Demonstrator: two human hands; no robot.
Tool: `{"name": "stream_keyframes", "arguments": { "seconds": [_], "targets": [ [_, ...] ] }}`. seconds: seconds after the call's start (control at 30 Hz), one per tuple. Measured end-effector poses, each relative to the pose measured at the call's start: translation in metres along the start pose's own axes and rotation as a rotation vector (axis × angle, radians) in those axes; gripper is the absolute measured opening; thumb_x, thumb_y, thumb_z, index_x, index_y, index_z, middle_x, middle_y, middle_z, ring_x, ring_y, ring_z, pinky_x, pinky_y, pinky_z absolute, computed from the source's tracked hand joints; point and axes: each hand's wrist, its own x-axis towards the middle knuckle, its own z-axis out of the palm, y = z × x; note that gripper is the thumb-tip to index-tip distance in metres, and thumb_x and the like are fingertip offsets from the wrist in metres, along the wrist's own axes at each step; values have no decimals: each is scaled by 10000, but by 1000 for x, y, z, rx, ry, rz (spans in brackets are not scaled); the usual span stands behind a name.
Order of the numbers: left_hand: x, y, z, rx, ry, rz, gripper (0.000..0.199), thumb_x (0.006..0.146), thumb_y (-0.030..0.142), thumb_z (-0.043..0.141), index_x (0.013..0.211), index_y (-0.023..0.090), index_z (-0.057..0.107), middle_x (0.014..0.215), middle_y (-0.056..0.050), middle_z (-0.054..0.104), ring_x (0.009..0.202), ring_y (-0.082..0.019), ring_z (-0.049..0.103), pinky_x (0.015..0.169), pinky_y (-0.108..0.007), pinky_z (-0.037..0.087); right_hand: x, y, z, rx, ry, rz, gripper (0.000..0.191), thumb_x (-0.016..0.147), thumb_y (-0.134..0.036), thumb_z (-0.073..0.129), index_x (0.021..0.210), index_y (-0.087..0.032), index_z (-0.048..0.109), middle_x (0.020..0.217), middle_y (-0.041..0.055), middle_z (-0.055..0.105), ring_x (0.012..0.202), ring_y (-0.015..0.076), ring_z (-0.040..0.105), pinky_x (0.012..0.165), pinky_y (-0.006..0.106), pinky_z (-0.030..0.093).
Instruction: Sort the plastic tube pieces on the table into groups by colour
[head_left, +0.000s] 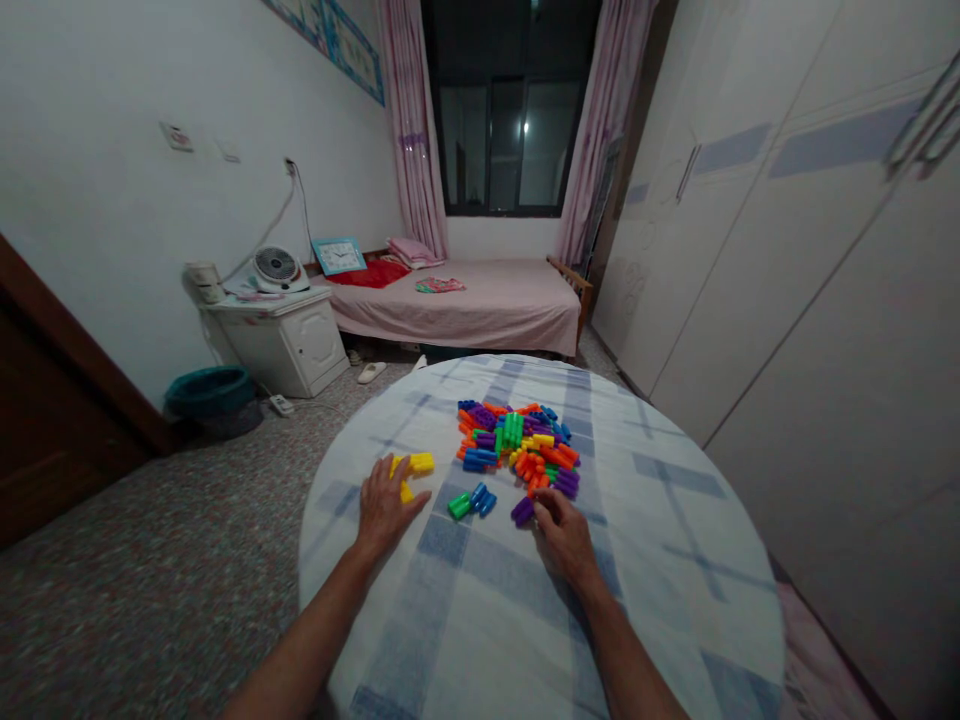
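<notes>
My left hand (386, 500) rests over several yellow plastic building blocks (421, 463) at the left of the round table, its fingers spread and thumb stretched out. Part of the yellow blocks is hidden under those fingers. Between the thumb and fingertips of my right hand (564, 530) is a purple building block (523, 512), just in front of the pile. A green block (459, 505) and a blue block (484, 499) lie side by side, touching or nearly so, between my hands. Beyond them is a heaped pile of mixed-colour tube-shaped blocks (514, 430).
A blue-and-white checked cloth (660, 580) covers the round table. Behind it stands a bed (510, 300) with a pink sheet. White cabinets (750, 250) line the right. On the left are a bedside cabinet (292, 345) with a fan (276, 266) and a bin (212, 395).
</notes>
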Motion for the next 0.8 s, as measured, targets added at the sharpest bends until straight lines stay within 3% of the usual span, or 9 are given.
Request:
{"name": "stream_keyframes", "arguments": {
  "seconds": [0.13,0.3,0.43,0.53,0.6,0.7,0.8],
  "targets": [
    [22,-2,5,12,-4,28,560,802,447,548,1276,156,478,1359,-155,436,1280,-289,370,1060,-426,297,-1,-3,-1,6,1,-8,261,796,-336,482,937,-173,629,905,63,694,835,195,642,763,304,485],
    [40,8,1,16,26,-3,575,772,440,575,1273,175,476,1366,-157,429,1300,-335,328,1044,-528,278,-1,-6,-1,8,10,5,280,797,-357,481,937,-173,638,888,62,697,802,191,644,733,298,487],
    [38,49,-6,-223,89,234,377,836,271,485,1202,196,527,1295,-109,498,1221,-241,440,1031,-430,354,0,-8,-1,7,24,3,267,785,-369,498,899,-179,648,877,60,698,807,196,641,748,305,479],
    [35,90,-6,-387,-4,452,336,836,213,473,1161,202,558,1227,-88,543,1147,-207,496,993,-376,406,0,-8,-2,9,90,-1,266,778,-373,503,881,-181,656,868,62,698,799,203,635,751,313,472],
    [37,111,-2,-385,-36,507,356,819,200,503,1171,214,552,1261,-90,522,1168,-222,475,1003,-396,390,0,-7,-4,21,143,18,286,779,-386,498,897,-177,654,858,69,700,784,209,632,734,314,471],
    [50,129,7,-313,-51,393,443,797,165,514,1239,177,495,1339,-131,449,1232,-262,410,1035,-444,330,0,-4,-6,43,181,82,324,776,-417,487,923,-172,641,821,68,698,713,204,625,667,302,468],
    [65,133,15,-276,-133,282,427,817,150,462,1242,122,483,1303,-167,467,1214,-271,422,1013,-439,336,1,-2,-8,44,175,122,328,771,-422,477,916,-175,637,783,56,690,650,191,607,617,291,453]
  ]
}}
